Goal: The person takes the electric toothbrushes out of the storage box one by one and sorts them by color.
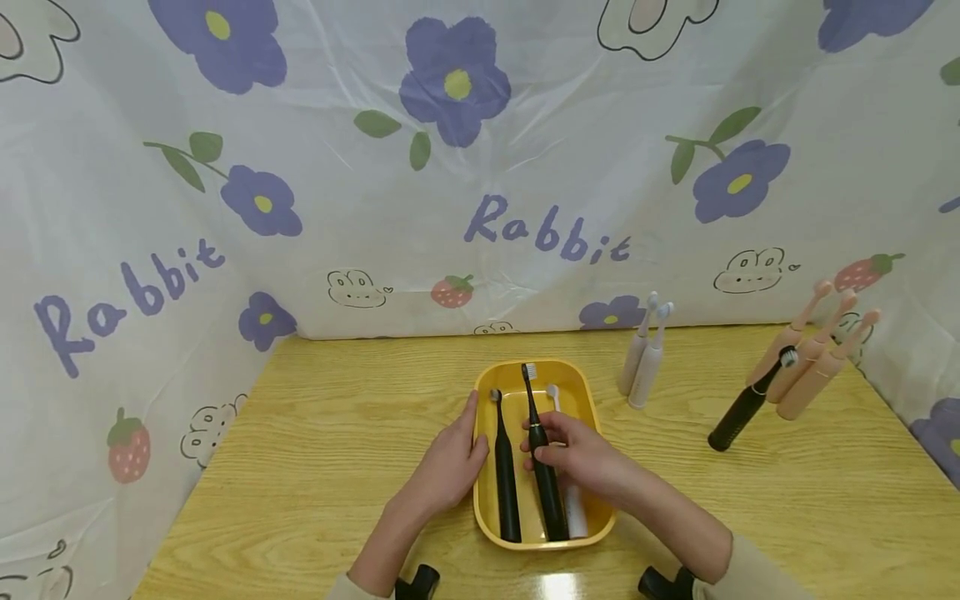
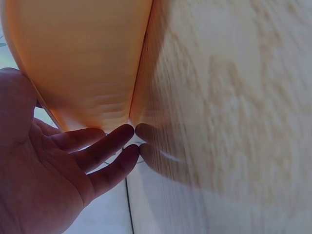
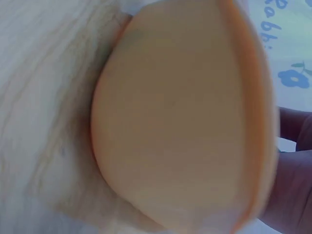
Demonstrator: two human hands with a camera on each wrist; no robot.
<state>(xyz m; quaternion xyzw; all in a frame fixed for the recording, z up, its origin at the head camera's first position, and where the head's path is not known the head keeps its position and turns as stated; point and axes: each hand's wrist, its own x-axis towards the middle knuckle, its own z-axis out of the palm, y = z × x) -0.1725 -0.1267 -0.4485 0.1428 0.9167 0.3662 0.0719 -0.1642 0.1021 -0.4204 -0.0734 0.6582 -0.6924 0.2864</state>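
Inside a yellow tray (image 1: 491, 533) lie a black electric toothbrush (image 1: 507, 483) on the left and a white electric toothbrush (image 1: 576, 512) on the right, partly covered by my right hand. My right hand (image 1: 581, 457) pinches another black electric toothbrush (image 1: 553, 500) between them, thumb on its handle, its brush head near the tray's far rim. At the tray's left side, my left hand (image 1: 452, 458) holds the wall, thumb at the rim and fingers along the outside. In the right wrist view the tray wall (image 3: 170, 112) hides most of the right hand.
Two white electric toothbrushes (image 1: 647, 367) stand upright behind the tray, to its right. Farther right are several pink electric toothbrushes (image 1: 806, 375), standing, with a black electric toothbrush (image 1: 738, 417) in front. A patterned curtain (image 1: 420, 250) borders the wooden table (image 1: 337, 442).
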